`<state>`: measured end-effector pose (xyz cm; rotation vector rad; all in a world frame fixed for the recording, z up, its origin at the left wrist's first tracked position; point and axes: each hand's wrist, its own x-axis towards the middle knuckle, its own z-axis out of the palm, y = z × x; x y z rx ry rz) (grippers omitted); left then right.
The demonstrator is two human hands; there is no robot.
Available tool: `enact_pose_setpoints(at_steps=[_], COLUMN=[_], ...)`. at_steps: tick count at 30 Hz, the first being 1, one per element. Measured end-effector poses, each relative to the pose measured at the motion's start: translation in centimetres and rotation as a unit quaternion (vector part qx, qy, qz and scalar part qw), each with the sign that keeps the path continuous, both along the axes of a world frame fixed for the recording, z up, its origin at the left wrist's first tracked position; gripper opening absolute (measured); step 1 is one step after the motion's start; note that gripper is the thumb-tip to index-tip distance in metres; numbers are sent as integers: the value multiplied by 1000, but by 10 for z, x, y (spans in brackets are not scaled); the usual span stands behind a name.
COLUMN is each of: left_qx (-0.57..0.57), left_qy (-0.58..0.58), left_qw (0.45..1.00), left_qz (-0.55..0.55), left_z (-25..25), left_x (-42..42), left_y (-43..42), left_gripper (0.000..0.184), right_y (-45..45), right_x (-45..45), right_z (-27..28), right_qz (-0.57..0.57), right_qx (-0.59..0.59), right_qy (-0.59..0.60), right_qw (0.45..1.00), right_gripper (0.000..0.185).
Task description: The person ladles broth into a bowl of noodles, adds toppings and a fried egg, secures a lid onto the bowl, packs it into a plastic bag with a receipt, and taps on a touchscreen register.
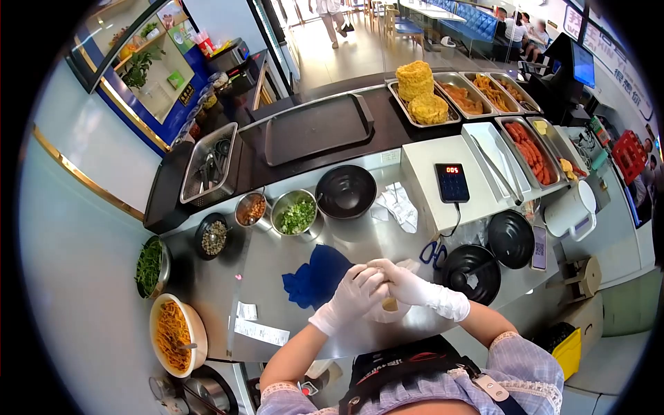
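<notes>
My left hand [353, 296] and my right hand [408, 285], both in white gloves, touch each other above the steel counter [277, 266]. The fingers of both are bent and pressed together; anything between them is hidden. Just left of them a crumpled blue cloth [317, 277] lies on the counter. Below the hands is a pale, partly covered item [389, 309] that I cannot make out. Blue-handled scissors [434, 254] and a black bowl [477, 266] with a spoon lie to the right.
Behind stand a cup of nuts [252, 209], a pot of green onions [295, 213] and an empty black bowl [346, 191]. Noodles in a white bowl [196, 346] are at left, paper slips [261, 331] nearby. Food trays [529, 152] line the back right.
</notes>
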<state>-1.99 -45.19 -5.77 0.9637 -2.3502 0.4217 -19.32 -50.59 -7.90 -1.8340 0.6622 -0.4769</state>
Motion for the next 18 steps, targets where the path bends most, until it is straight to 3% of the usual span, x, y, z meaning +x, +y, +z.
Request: enact_pose_setpoints(at_steps=[2, 7, 9, 10, 11, 12, 13, 15, 17, 18], left_qx=[2, 26, 136, 178, 291, 493, 672, 781, 809, 819], left_qy=[36, 89, 237, 321, 377, 404, 410, 292, 235, 234], left_qw=[999, 996, 961, 926, 869, 760, 605, 544, 538, 521], left_qz=[-14, 5, 48, 92, 130, 127, 120, 93, 42, 58], left_z=[-13, -18, -17, -12, -17, -31, -46, -58, -35, -14], left_x=[0, -7, -8, -16, -19, -9, 5, 11, 8, 6], left_y=[-4, -4, -2, -4, -4, -13, -23, -36, -46, -50], left_gripper=[23, 22, 12, 2, 7, 11, 16, 24, 28, 28], right_y=[1, 1, 5, 10, 10, 6, 4, 0, -10, -3], right_x=[-2, -13, -22, -21, -24, -22, -21, -20, -16, -22], right_z=[15, 22, 23, 8, 0, 3, 6, 16, 34, 8], right_qz=[38, 25, 34, 10, 8, 19, 31, 11, 16, -135], right_qx=[72, 147, 8, -114, -104, -215, -317, -324, -212, -255], right_qy=[-4, -20, 41, 47, 51, 75, 98, 74, 175, 33], right_qw=[997, 989, 999, 992, 993, 974, 943, 943, 961, 957], right_gripper=[57, 61, 60, 62, 62, 60, 58, 52, 37, 31])
